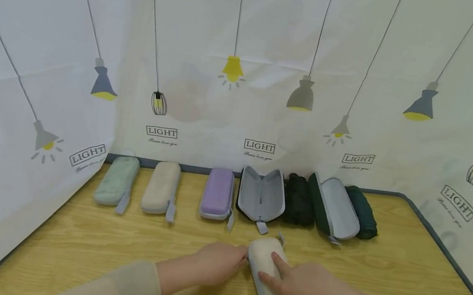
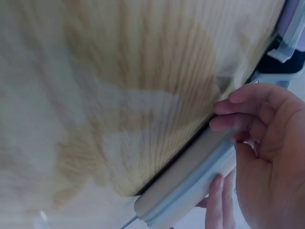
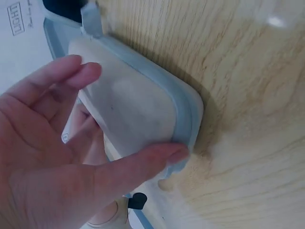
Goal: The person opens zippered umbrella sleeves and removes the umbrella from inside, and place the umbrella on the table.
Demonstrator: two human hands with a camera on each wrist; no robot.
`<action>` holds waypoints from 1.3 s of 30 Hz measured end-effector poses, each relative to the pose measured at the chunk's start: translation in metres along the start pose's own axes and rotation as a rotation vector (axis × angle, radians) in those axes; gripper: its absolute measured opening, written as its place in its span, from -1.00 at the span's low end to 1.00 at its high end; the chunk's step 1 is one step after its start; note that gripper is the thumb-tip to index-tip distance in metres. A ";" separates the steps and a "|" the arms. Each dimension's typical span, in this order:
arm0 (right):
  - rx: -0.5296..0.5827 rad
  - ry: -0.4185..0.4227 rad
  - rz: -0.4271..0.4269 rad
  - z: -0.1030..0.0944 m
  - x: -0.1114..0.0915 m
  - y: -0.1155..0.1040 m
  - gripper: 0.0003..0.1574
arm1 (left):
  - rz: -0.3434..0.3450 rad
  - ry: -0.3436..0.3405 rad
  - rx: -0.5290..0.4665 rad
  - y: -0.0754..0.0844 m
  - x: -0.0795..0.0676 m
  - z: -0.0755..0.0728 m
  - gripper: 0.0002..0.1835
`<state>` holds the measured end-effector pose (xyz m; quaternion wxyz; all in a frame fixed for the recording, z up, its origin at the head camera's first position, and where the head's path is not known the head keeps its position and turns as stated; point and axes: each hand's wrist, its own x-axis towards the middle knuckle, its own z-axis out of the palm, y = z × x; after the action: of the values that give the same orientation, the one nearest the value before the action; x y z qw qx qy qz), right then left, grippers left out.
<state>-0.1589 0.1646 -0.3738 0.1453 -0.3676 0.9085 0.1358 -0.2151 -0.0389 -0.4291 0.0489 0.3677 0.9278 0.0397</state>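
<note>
A cream zip-up hard case (image 1: 265, 257), shaped like a glasses case, stands tilted at the front of the table. My right hand (image 1: 311, 291) holds it from the right; in the right wrist view the thumb (image 3: 157, 155) lies along its grey zipper rim (image 3: 183, 114). At the left side my left hand (image 1: 220, 263) has its fingertips on the zipper edge. In the left wrist view, thumb and index finger pinch together beside the zipper (image 2: 190, 174), with the zipper pull hidden between them. A grey strap (image 1: 281, 239) sticks out at the case's far end.
Along the back wall stand a pale green case (image 1: 117, 181), a beige case (image 1: 161, 187) and a purple case (image 1: 217, 193), closed. Right of them are an open black case (image 1: 261, 196), a black fabric bundle (image 1: 299, 199), an open dark green case (image 1: 341, 207) and a dark green bundle (image 1: 362, 213).
</note>
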 end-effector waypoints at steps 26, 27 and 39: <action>0.153 0.150 -0.040 -0.002 0.025 0.051 0.00 | -0.070 0.003 -0.027 -0.029 -0.011 -0.006 -0.86; 0.187 0.135 -0.055 0.001 0.027 0.055 0.06 | -0.068 0.003 -0.030 -0.030 -0.011 -0.006 -0.86; 0.257 0.119 0.109 0.015 0.033 0.062 0.05 | -0.102 0.021 0.066 -0.044 -0.018 -0.004 -0.80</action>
<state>-0.2229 0.1924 -0.3911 0.1294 -0.3035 0.9440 0.0038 -0.2322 -0.0836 -0.4285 0.0291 0.3207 0.9467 0.0105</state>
